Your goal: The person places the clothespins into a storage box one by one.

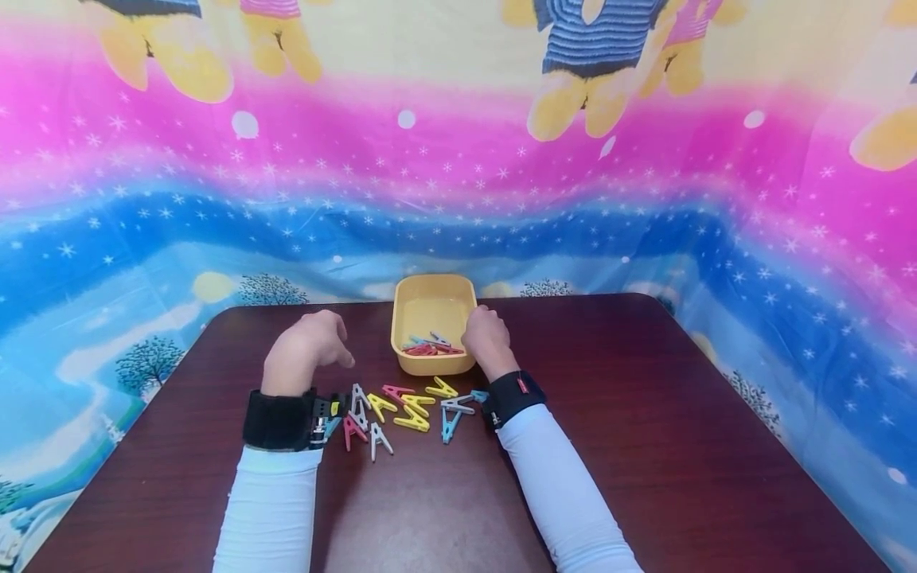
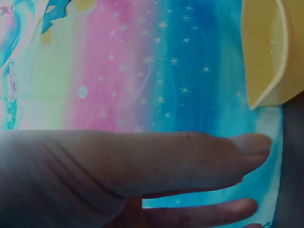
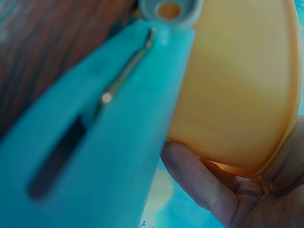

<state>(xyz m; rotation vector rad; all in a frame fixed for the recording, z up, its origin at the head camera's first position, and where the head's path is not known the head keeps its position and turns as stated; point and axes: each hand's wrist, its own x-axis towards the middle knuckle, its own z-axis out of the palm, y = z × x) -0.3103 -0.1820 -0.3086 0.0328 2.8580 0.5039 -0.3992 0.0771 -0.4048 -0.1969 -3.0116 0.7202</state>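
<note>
A yellow plastic container (image 1: 433, 365) stands at the back middle of the table, with several red, blue and grey clothespins (image 1: 431, 348) inside. My right hand (image 1: 489, 341) grips its right side; in the right wrist view the thumb lies under the container's wall (image 3: 237, 95) and other fingers are partly hidden. To the left of the container my left hand (image 1: 306, 347) hovers, holding nothing, its thumb (image 2: 190, 159) straight in the left wrist view. In front of the container lie loose clothespins, among them a yellow one (image 1: 412, 420), a white one (image 1: 380, 442) and a blue one (image 1: 450, 426).
The dark brown table (image 1: 430, 509) has a patterned curtain (image 1: 444, 183) behind it and along both sides. Close to the right wrist camera, a blue clothespin (image 3: 128, 128) fills much of the view, with a grey clothespin end (image 3: 192, 13) beyond it.
</note>
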